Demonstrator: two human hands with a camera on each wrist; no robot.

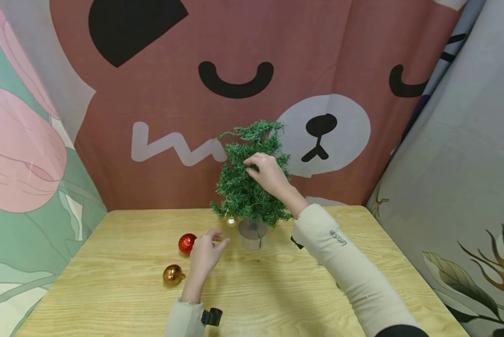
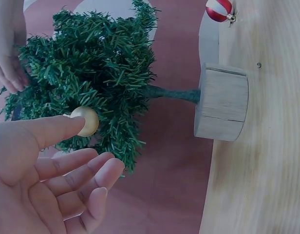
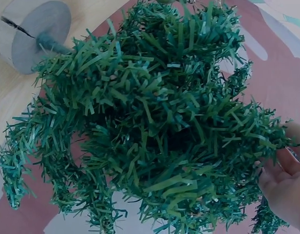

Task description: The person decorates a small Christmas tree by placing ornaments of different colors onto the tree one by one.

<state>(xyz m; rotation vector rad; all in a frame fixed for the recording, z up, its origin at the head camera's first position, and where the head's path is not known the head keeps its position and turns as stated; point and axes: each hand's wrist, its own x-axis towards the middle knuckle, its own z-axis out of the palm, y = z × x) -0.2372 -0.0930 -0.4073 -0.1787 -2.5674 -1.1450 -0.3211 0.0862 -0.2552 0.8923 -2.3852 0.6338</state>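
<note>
A small green artificial Christmas tree (image 1: pixel 252 182) stands upright on a round wooden base (image 1: pixel 252 234). My right hand (image 1: pixel 268 175) is at its upper branches, fingers and thumb slightly apart; in the right wrist view the hand (image 3: pixel 286 190) reaches a branch tip at the right edge. A gold ball ornament (image 1: pixel 231 221) hangs from a low left branch. My left hand (image 1: pixel 207 252) is in front of the tree, lower left, palm up with loosely bent fingers and holding nothing. In the left wrist view its thumb overlaps the gold ball (image 2: pixel 90 122); contact is unclear.
On the table (image 1: pixel 125 252), a red glitter ball (image 1: pixel 186 243) lies beside the left hand and a copper ball (image 1: pixel 172 275) nearer the front. A red-and-white ball (image 2: pixel 219 9) shows in the left wrist view. A printed curtain (image 1: pixel 163 103) hangs right behind the table.
</note>
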